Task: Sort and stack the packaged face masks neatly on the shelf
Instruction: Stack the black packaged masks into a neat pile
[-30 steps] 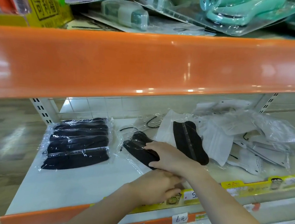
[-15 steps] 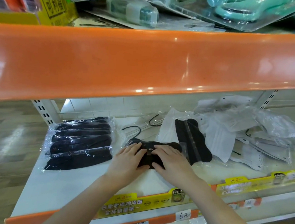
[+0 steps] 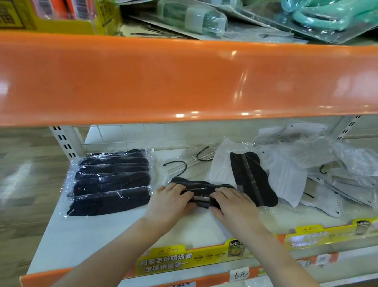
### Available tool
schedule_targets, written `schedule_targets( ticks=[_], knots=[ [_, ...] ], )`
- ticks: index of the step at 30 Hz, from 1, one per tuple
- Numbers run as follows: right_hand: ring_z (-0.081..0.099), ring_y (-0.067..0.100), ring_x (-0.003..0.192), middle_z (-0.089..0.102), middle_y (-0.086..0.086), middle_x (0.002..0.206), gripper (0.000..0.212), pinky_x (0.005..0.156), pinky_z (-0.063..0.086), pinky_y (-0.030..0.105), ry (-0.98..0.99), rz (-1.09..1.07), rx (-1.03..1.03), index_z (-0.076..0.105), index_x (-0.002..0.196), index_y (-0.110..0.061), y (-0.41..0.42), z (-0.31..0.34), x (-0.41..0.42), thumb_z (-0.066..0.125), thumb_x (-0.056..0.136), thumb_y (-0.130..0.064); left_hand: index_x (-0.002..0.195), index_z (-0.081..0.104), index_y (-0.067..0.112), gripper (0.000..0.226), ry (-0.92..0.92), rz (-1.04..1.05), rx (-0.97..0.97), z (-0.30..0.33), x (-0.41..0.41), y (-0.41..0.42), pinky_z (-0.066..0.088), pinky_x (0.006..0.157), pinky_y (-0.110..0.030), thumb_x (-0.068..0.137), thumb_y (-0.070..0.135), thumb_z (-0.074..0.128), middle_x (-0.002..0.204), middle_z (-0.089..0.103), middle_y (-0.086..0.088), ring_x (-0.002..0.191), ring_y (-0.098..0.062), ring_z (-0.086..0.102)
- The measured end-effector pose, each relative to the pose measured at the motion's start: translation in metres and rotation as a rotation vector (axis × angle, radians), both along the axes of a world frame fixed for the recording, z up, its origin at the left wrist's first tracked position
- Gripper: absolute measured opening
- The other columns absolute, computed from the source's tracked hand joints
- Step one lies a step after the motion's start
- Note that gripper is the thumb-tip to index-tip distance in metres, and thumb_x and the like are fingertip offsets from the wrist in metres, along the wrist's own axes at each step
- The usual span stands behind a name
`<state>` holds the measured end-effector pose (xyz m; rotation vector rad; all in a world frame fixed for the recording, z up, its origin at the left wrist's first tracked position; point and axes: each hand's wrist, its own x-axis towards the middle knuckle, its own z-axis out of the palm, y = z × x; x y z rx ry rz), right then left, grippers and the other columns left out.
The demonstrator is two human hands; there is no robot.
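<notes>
On the white shelf (image 3: 86,232) a packaged black mask (image 3: 202,187) lies crosswise in the middle. My left hand (image 3: 169,203) grips its left end and my right hand (image 3: 233,203) grips its right end, fingers curled over the wrapper. A neat stack of packaged black masks (image 3: 110,180) lies at the left. Another black mask (image 3: 250,180) lies slanted on a white mask (image 3: 285,175) just behind my right hand. A loose heap of white packaged masks (image 3: 339,177) fills the right side.
A thick orange shelf edge (image 3: 188,82) overhangs the working shelf and limits headroom. Blister-packed goods (image 3: 193,19) lie on the upper shelf. Yellow price strips (image 3: 174,260) run along the front edge. An empty clear wrapper with black ear loops (image 3: 182,163) lies behind the held mask.
My left hand has come up from the shelf's front edge onto the mask. The mask has turned from slanted to crosswise, and both hands now hold its ends.
</notes>
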<state>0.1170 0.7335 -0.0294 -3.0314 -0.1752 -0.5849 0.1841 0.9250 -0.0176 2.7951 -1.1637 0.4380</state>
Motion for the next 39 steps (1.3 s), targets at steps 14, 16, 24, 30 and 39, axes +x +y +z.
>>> schedule_targets(
  ticks=[14, 16, 24, 30, 39],
  knots=[
    [0.065, 0.016, 0.082, 0.068, -0.007, 0.095, 0.029, 0.071, 0.046, 0.027, -0.301, 0.110, 0.115, 0.071, 0.095, -0.021, 0.095, 0.031, 0.044, 0.046, 0.085, -0.031, 0.095, 0.075, 0.016, 0.016, -0.336, 0.055, -0.357, 0.028, 0.020, 0.105, 0.052, 0.079, -0.034, 0.087, 0.023, 0.063, 0.099, 0.073, 0.000, 0.097, -0.021, 0.068],
    [0.066, 0.013, 0.080, 0.069, -0.010, 0.093, 0.030, 0.074, 0.042, 0.024, -0.263, 0.141, 0.120, 0.072, 0.091, -0.023, 0.121, 0.023, 0.049, 0.043, 0.083, -0.030, 0.094, 0.076, 0.016, 0.024, -0.336, 0.080, -0.355, 0.019, 0.018, 0.130, 0.052, 0.078, -0.034, 0.093, 0.026, 0.054, 0.098, 0.073, 0.002, 0.096, -0.021, 0.069],
    [0.065, 0.012, 0.097, 0.068, -0.008, 0.108, 0.030, 0.080, 0.053, 0.028, -0.005, 0.211, 0.165, 0.070, 0.101, -0.025, 0.176, -0.002, 0.046, 0.080, 0.073, -0.030, 0.098, 0.075, 0.019, 0.040, -0.182, 0.101, -0.333, -0.014, 0.006, 0.195, 0.046, 0.090, -0.029, 0.100, 0.038, 0.040, 0.105, 0.072, 0.003, 0.102, -0.018, 0.066],
    [0.065, 0.017, 0.104, 0.068, -0.001, 0.114, 0.040, 0.083, 0.054, 0.034, 0.067, 0.177, 0.141, 0.071, 0.105, -0.018, 0.186, -0.008, 0.045, 0.083, 0.069, -0.033, 0.096, 0.076, 0.021, 0.031, -0.074, 0.155, -0.319, -0.024, 0.006, 0.204, 0.043, 0.090, -0.026, 0.090, 0.035, 0.049, 0.105, 0.072, 0.004, 0.102, -0.018, 0.067],
    [0.065, 0.017, 0.106, 0.067, 0.000, 0.116, 0.037, 0.083, 0.054, 0.032, 0.031, 0.148, 0.101, 0.071, 0.106, -0.018, 0.192, -0.010, 0.039, 0.074, 0.074, -0.036, 0.089, 0.076, 0.022, 0.037, 0.021, 0.234, -0.248, -0.023, -0.001, 0.201, 0.054, 0.078, -0.030, 0.084, 0.043, 0.046, 0.105, 0.072, 0.003, 0.100, -0.019, 0.068]
  ],
)
